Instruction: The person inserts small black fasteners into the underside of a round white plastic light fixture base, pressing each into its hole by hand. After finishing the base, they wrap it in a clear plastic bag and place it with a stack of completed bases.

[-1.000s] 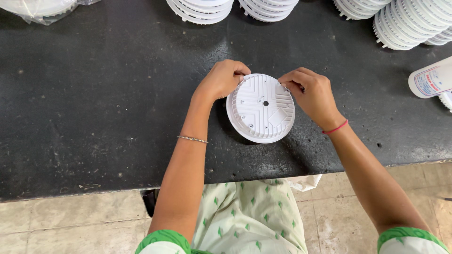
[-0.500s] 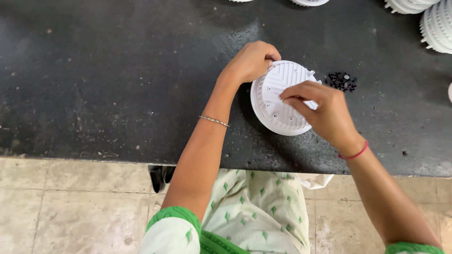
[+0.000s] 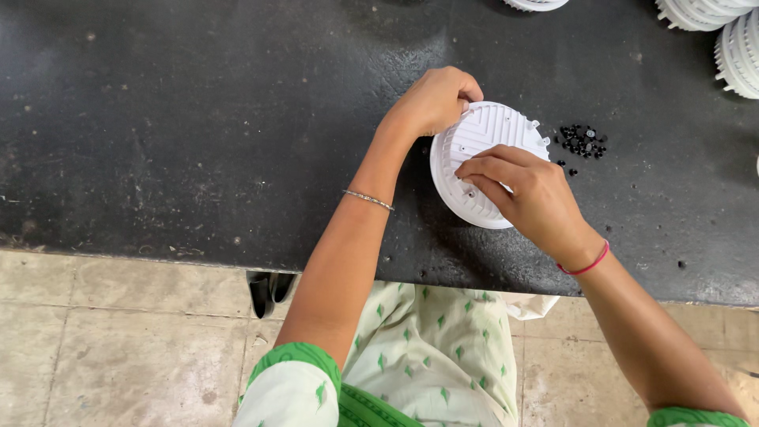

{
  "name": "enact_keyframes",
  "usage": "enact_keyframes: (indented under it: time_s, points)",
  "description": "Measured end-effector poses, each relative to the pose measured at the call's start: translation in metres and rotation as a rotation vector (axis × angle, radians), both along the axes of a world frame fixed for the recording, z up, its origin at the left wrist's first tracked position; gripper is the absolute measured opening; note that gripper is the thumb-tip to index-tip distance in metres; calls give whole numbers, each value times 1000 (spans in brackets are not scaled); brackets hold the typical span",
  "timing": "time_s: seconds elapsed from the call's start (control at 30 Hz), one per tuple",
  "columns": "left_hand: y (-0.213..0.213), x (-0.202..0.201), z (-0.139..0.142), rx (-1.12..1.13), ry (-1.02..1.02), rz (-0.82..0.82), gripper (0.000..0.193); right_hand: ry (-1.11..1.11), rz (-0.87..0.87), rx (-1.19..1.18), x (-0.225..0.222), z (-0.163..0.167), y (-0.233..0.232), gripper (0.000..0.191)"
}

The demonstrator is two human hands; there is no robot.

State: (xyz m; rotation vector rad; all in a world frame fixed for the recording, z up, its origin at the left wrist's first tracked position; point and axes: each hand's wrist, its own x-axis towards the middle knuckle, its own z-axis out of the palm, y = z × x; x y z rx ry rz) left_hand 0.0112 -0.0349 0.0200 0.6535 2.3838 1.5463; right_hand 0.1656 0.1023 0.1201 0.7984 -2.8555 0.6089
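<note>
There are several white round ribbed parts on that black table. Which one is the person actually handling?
The white disc lying flat in the middle, held between the left hand and right hand. The other white parts sit stacked at the table's far edge, untouched.

One round white plastic housing [image 3: 482, 150], disc-shaped, lies flat on the black worktable, right of centre and towards the near edge. Its upward face carries raised ribs in angled rows, small holes and short pegs along the far right rim. The near right portion is covered; the far left rim is gripped.
</note>
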Motion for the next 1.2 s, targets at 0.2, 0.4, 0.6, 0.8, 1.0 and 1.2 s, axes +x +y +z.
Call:
enact_keyframes:
  time_s: [0.2, 0.4, 0.6, 0.8, 1.0, 1.2]
  points:
    - [-2, 0, 0, 6, 10, -1, 20, 29, 11, -17, 0, -5, 1, 12]
    - [0, 0, 0, -8, -12, 2, 22, -2, -2, -87, 1, -7, 2, 16]
    - [-1, 0, 0, -14, -11, 0, 21, -19, -28, -86, 0, -3, 0, 15]
    - [0, 1, 3, -24, -25, 3, 21, -2, -4, -84, 0, -1, 2, 14]
    - [0, 4, 6, -32, -36, 13, 21, 39, 20, 33, 3, 2, 0, 11]
    - [-1, 2, 3, -13, -3, -3, 22, -45, 6, -6, 0, 5, -1, 12]
